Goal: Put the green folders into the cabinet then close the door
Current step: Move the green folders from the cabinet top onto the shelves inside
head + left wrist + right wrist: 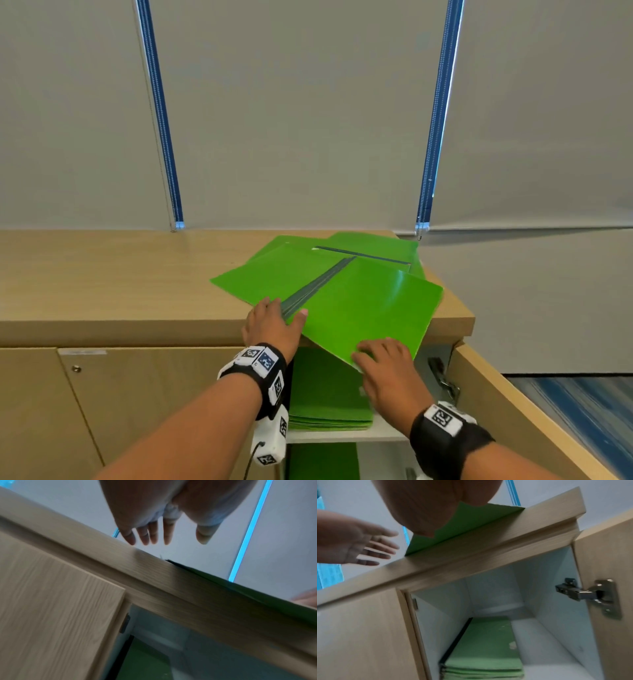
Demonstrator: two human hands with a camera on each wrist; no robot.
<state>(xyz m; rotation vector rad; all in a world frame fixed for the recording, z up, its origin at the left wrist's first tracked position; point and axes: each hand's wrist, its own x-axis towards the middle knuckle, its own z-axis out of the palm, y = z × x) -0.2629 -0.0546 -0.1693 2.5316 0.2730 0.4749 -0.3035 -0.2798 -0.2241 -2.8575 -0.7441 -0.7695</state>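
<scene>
Nearest the viewer, two forearms reach toward the cabinet (144, 394), each wearing a black wrist strap with white blocks printed in square black-and-white coded markers; no readable words appear on them.

The right hand (387, 373) lies on the near corner of the top green folder (370, 308), which juts out past the cabinet's front edge, above the open compartment. In the right wrist view the palm covers that corner; whether the fingers curl under it cannot be told.

The left hand (272, 325) rests at the cabinet's front edge, just left of the same folder, fingers extended and spread, thumb touching the folder's near edge beside the dark spines. The left wrist view shows four straight fingers (167, 534) and the thumb holding nothing.

Below the cabinet top, the open compartment holds one flat stack of green folders (329, 394) on a white shelf (383, 431), dark spines to the left; a pale mark on its top cover is unreadable. More green shows under that shelf.

Right of the compartment, the door (534, 421) stands open, with one metal hinge (589, 596) visible in the right wrist view.

On the cabinet top, a loose fan of overlapping green folders (274, 274) lies at the right end; at least three sheets can be counted, the exact number unclear.

Behind the cabinet hang grey roller blinds (301, 113) with two blue gaps.
</scene>
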